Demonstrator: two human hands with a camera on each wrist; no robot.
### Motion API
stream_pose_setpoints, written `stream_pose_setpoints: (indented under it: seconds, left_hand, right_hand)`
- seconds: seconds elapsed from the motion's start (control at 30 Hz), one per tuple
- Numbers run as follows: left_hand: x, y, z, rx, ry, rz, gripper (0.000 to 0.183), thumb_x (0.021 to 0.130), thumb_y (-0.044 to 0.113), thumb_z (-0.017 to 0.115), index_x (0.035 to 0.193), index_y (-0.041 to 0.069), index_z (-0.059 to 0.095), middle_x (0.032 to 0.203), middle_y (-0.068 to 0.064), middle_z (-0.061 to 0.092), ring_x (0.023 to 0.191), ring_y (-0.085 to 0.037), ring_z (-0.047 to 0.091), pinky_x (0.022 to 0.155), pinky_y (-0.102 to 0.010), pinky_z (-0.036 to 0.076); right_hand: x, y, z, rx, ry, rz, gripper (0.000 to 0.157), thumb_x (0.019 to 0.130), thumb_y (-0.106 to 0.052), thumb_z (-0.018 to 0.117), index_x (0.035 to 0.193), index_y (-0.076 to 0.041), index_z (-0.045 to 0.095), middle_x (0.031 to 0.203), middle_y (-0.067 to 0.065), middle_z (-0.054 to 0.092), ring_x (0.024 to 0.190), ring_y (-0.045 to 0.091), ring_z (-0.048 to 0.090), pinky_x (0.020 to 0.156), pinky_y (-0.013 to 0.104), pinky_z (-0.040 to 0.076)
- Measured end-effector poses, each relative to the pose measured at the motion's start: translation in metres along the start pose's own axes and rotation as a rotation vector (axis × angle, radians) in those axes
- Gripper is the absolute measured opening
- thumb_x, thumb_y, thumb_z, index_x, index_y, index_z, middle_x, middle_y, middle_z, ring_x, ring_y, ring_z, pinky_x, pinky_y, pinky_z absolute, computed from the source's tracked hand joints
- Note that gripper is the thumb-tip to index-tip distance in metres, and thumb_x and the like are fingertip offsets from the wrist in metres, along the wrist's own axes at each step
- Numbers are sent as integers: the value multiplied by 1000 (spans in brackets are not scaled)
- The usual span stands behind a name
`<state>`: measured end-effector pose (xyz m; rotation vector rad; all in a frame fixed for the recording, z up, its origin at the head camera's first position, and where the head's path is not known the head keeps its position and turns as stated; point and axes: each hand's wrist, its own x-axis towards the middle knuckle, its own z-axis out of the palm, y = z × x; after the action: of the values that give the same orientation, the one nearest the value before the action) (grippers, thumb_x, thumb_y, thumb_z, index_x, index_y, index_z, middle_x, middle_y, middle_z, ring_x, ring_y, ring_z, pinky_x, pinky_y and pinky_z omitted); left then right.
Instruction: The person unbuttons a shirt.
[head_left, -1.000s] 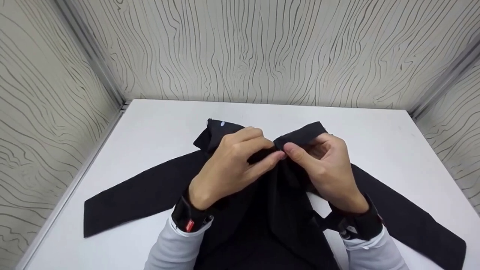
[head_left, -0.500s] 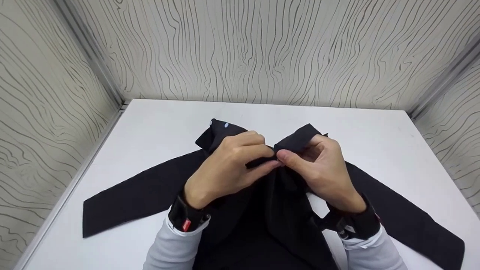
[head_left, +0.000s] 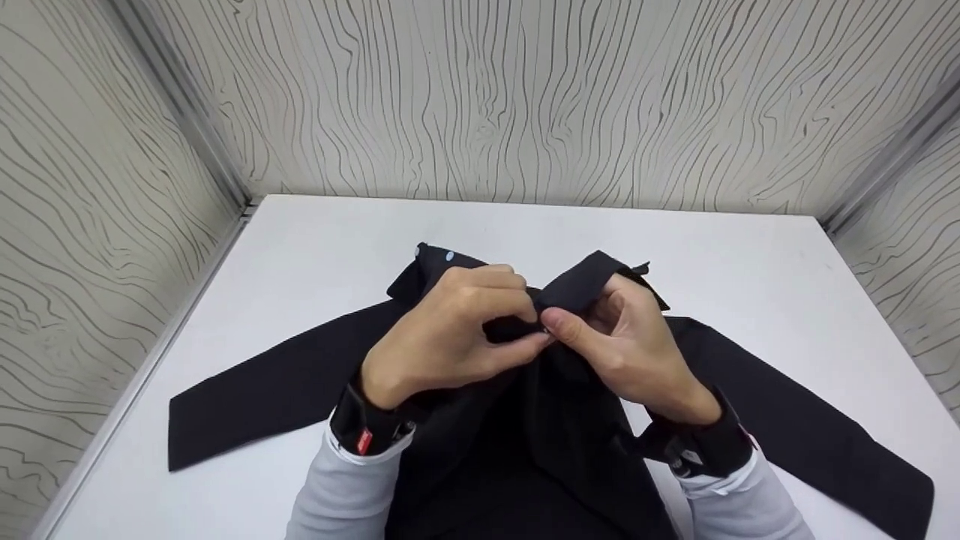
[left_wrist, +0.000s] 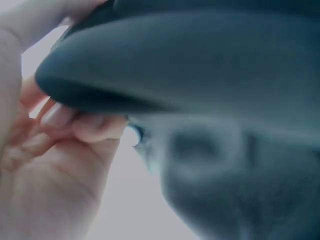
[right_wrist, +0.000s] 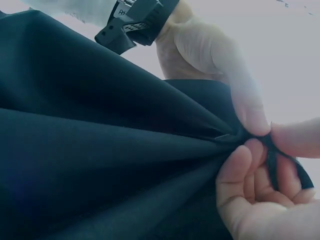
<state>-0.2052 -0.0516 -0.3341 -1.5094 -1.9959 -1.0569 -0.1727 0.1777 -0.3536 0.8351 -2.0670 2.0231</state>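
Observation:
A black long-sleeved shirt (head_left: 285,379) lies on the table with both sleeves spread out. My left hand (head_left: 457,326) pinches the cloth at the neck, thumb and fingertips meeting there. Right beside it, my right hand (head_left: 626,349) pinches the edge below a raised collar flap (head_left: 581,281). In the right wrist view, the thumbs nearly touch and folds of dark cloth (right_wrist: 100,150) run into the pinch. A small round pale disc (left_wrist: 132,135), perhaps a button, shows by the fingers in the left wrist view. Just what lies between the fingertips is hidden.
Pale round spots (head_left: 450,256) show on the left part of the collar. Under the shirt is a white table (head_left: 337,232), bounded at the back by a wood-grain patterned panel (head_left: 487,97). Grey metal posts (head_left: 180,105) stand at the corners.
Both hands have shifted slightly left and toward the body, still pinching the cloth. The right collar flap has swung left, and more of its tip shows behind the right hand.

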Motion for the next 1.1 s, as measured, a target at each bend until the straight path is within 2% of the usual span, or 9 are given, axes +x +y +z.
stream_pose_setpoints:
  seconds: [0.23, 0.33, 0.53, 0.7, 1.1]
  left_hand:
    - [-2, 0, -4, 3, -19, -16, 16, 100, 11, 86, 87, 7, 78, 76, -2, 64, 73, -15, 60, 69, -25, 51]
    - [-1, 1, -4, 20, -27, -28, 18, 99, 10, 85, 84, 7, 76, 74, -1, 61, 72, -14, 57, 68, -26, 49]
    - [-2, 1, -4, 59, -48, -60, 14, 100, 10, 85, 87, 7, 79, 77, -1, 65, 74, -14, 60, 69, -26, 51]
    - [-3, -1, -3, 41, -52, -55, 12, 99, 9, 84, 88, 7, 80, 77, -1, 66, 73, -14, 59, 69, -26, 51]
    - [1, -2, 2, 22, 1, -28, 15, 91, 3, 85, 82, 7, 73, 75, -2, 64, 72, -16, 55, 68, -27, 48]
  right_hand:
    - [1, 2, 2, 0, -19, -46, 13, 100, 15, 72, 112, 14, 67, 103, 6, 81, 91, 9, 77, 78, 22, 65]
    - [1, 2, 2, -10, -21, -36, 12, 101, 14, 72, 112, 13, 67, 102, 5, 81, 92, 9, 78, 78, 22, 66]
    - [0, 0, 2, -27, -1, 15, 10, 102, 11, 73, 110, 10, 68, 100, 7, 80, 89, 10, 77, 77, 22, 65]
    - [0, -1, 1, -76, 30, -6, 13, 99, 11, 77, 110, 7, 72, 100, 9, 79, 89, 12, 78, 76, 22, 64]
    - [2, 3, 2, -21, -6, -80, 12, 99, 17, 72, 109, 13, 68, 102, 6, 79, 91, 11, 78, 77, 23, 66]
